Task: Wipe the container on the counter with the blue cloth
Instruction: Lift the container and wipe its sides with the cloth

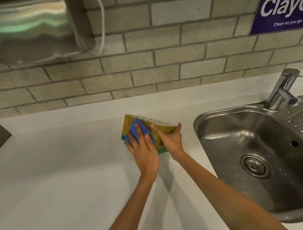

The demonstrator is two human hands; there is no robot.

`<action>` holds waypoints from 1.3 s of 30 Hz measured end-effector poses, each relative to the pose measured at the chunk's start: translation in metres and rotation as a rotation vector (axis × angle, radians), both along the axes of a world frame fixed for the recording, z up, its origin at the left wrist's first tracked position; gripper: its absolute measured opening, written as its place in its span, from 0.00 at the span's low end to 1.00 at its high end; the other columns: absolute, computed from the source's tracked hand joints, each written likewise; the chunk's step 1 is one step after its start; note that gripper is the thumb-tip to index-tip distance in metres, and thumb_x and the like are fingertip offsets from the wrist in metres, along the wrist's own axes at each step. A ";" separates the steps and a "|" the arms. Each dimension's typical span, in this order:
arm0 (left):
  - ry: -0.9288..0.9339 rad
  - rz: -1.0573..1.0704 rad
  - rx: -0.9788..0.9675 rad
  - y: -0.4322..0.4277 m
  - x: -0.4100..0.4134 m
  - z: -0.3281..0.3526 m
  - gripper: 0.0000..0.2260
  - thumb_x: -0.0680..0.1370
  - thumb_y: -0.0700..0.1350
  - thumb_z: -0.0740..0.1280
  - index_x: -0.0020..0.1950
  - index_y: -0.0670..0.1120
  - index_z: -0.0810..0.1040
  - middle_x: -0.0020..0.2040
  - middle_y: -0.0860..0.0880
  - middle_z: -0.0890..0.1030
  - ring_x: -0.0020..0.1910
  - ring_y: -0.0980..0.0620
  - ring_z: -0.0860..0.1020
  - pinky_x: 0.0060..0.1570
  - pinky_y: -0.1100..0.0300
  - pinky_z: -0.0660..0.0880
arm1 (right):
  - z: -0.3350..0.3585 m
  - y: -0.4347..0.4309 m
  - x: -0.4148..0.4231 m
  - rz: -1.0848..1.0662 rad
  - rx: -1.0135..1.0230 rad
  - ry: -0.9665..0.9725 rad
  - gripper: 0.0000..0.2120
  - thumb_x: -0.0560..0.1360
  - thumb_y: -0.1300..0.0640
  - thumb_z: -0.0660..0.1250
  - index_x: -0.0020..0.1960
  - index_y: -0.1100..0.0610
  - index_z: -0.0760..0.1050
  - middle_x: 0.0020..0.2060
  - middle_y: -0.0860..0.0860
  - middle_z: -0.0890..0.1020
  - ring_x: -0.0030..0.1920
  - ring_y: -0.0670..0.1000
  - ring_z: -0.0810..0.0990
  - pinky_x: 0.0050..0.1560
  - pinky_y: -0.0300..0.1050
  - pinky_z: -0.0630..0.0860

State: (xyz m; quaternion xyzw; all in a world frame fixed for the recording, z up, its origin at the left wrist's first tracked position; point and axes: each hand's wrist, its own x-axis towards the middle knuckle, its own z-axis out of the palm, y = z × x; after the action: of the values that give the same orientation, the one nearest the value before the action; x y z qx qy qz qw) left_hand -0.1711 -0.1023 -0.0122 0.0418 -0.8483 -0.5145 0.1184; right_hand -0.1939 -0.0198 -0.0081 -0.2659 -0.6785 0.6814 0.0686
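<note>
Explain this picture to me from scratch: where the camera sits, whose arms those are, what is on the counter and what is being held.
There is no machine here. The single picture comes from a wide-angle camera worn on a person's head, looking forward and down, so the two bare arms reaching in from below are the wearer's own. The left hand presses a blue cloth flat against the side of a yellowish container with a green base. The right hand grips that container from its right side to steady it. It stands on a white counter. To the right lie a steel sink and its tap. Behind is a tiled wall with a blue sign.
</note>
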 end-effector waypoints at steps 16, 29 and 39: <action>-0.265 0.161 0.452 -0.022 -0.007 -0.007 0.25 0.80 0.54 0.54 0.76 0.51 0.55 0.71 0.42 0.68 0.67 0.41 0.69 0.68 0.49 0.67 | 0.005 -0.024 0.017 -0.051 0.009 0.106 0.31 0.72 0.53 0.69 0.71 0.54 0.61 0.63 0.57 0.66 0.57 0.55 0.75 0.58 0.45 0.75; -0.420 0.297 0.637 -0.032 -0.026 0.003 0.20 0.76 0.42 0.64 0.66 0.41 0.65 0.61 0.37 0.76 0.56 0.39 0.76 0.57 0.49 0.73 | -0.015 -0.054 0.041 -0.057 0.049 0.123 0.18 0.77 0.56 0.61 0.64 0.62 0.64 0.61 0.59 0.66 0.58 0.58 0.75 0.63 0.47 0.72; -0.435 0.312 0.653 -0.046 -0.027 0.003 0.10 0.77 0.40 0.63 0.57 0.40 0.68 0.58 0.35 0.76 0.45 0.41 0.77 0.49 0.49 0.75 | -0.021 -0.046 0.038 -0.011 0.034 0.122 0.19 0.74 0.56 0.67 0.60 0.65 0.68 0.57 0.61 0.76 0.50 0.50 0.74 0.56 0.44 0.74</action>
State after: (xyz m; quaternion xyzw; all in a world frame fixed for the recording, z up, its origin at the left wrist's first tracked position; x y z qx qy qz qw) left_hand -0.1980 -0.1481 -0.0088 0.3128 -0.6294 -0.7113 -0.0065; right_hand -0.1558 -0.0655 -0.0289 -0.2264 -0.6831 0.6841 0.1183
